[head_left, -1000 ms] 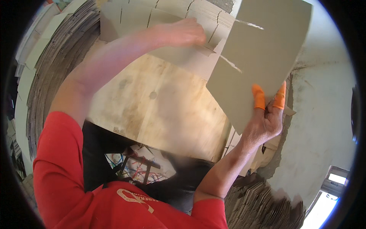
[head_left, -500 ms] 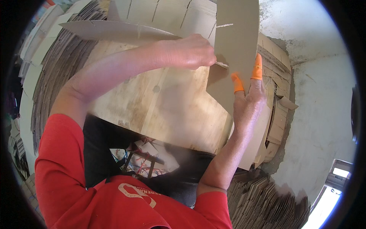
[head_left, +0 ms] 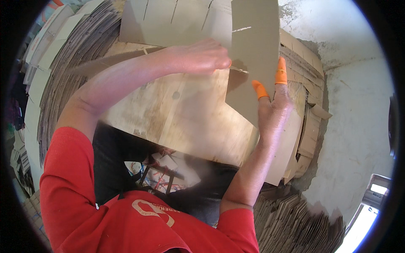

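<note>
A tall grey-brown cardboard panel point(head_left: 256, 46) stands over the right side of the wooden board point(head_left: 168, 109). My right hand point(head_left: 274, 107) grips this panel near its right edge. Its thumb and index finger wear orange finger covers; the thumb lies across the front face, and the other fingers are hidden. My left hand point(head_left: 202, 57) is closed beside the panel's left edge, around a cardboard strip point(head_left: 112, 61) that stretches left behind my forearm. A bit of orange shows at this hand's fingertip. Near it, a small torn-looking edge crosses the panel; how the pieces meet there is hidden.
Slotted cardboard sheets point(head_left: 177, 19) lie at the far side. A tall stack of cardboard point(head_left: 71, 59) curves along the left. More cardboard pieces point(head_left: 310, 126) lean by the stained wall point(head_left: 354, 114) at right, with another stack point(head_left: 299, 223) below. Coloured scraps point(head_left: 160, 181) show under the board.
The strip in my left hand has tilted, its far left end swinging down toward me and uncovering the slotted sheets' near edge. Both hands and the panel have shifted slightly left in view.
</note>
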`<state>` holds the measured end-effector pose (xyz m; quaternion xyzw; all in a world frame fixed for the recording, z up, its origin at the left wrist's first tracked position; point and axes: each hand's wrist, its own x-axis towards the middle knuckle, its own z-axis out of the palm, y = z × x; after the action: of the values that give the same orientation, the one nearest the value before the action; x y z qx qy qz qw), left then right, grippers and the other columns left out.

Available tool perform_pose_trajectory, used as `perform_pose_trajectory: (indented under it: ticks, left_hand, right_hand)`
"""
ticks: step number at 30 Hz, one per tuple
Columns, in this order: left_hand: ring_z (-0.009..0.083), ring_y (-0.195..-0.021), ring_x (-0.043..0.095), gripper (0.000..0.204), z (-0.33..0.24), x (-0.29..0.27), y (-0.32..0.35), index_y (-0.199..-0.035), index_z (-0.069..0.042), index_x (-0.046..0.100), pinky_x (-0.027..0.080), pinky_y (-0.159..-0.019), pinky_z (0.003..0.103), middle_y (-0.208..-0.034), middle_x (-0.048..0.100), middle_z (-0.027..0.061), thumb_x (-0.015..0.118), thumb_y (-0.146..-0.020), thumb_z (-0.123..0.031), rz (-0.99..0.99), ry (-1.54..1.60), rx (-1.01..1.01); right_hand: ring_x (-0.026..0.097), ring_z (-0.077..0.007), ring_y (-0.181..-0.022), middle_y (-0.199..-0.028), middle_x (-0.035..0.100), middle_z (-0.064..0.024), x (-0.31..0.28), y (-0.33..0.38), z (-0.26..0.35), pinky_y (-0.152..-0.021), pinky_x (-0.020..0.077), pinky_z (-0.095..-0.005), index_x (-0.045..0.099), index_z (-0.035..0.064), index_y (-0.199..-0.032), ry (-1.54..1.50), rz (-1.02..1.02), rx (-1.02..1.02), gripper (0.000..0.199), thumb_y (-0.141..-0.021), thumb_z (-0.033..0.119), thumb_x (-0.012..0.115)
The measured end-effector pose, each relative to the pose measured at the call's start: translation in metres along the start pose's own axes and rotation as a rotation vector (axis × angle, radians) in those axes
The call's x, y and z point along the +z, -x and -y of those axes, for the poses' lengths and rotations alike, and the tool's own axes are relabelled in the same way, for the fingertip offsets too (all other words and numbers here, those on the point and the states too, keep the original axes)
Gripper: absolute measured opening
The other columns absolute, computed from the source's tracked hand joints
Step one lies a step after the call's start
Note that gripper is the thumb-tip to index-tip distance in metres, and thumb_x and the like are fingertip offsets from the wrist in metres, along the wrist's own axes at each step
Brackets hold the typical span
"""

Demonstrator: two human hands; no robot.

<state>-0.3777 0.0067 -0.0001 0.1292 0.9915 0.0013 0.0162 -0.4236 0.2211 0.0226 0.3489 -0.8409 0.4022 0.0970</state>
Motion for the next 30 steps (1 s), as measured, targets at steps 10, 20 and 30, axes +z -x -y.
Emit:
perform_pose_trajectory:
  ticks: [10, 20, 30]
  left_hand:
    - [0.0349, -0.076, 0.063, 0.008, -0.009, 0.008, 0.010, -0.076, 0.000, 0.058, 0.050, -0.061, 0.045, -0.073, 0.061, 0.0151, 0.063, -0.069, 0.000, -0.260, 0.116, 0.104]
    - [0.0304, -0.079, 0.060, 0.032, 0.040, -0.063, -0.015, -0.102, 0.001, 0.058, 0.049, -0.067, 0.040, -0.087, 0.058, 0.0133, 0.069, -0.074, -0.009, -0.242, 0.423, -0.340]
    - [0.0286, -0.110, 0.051, 0.036, 0.181, 0.096, -0.105, -0.107, -0.007, 0.055, 0.044, -0.086, 0.044, -0.109, 0.056, 0.0101, 0.067, -0.073, -0.001, -0.458, -0.199, -0.447]
  right_hand:
    - [0.064, -0.0280, -0.074, -0.091, 0.067, -0.0176, 0.015, 0.004, -0.013, -0.066, 0.0525, -0.0396, 0.037, 0.0187, -0.148, 0.195, 0.174, 0.067, 0.070, -0.085, -0.001, 0.063]
    - [0.066, -0.0296, -0.077, -0.103, 0.067, -0.0171, 0.026, 0.016, -0.023, -0.068, 0.0536, -0.0390, 0.024, 0.0173, -0.153, 0.128, 0.060, 0.148, 0.082, -0.083, -0.008, 0.057]
    - [0.063, -0.0078, -0.080, -0.110, 0.071, -0.0087, 0.033, 0.014, -0.022, -0.075, 0.0515, -0.0228, 0.034, 0.0152, -0.150, 0.039, -0.074, 0.150, 0.081, -0.078, -0.016, 0.056]
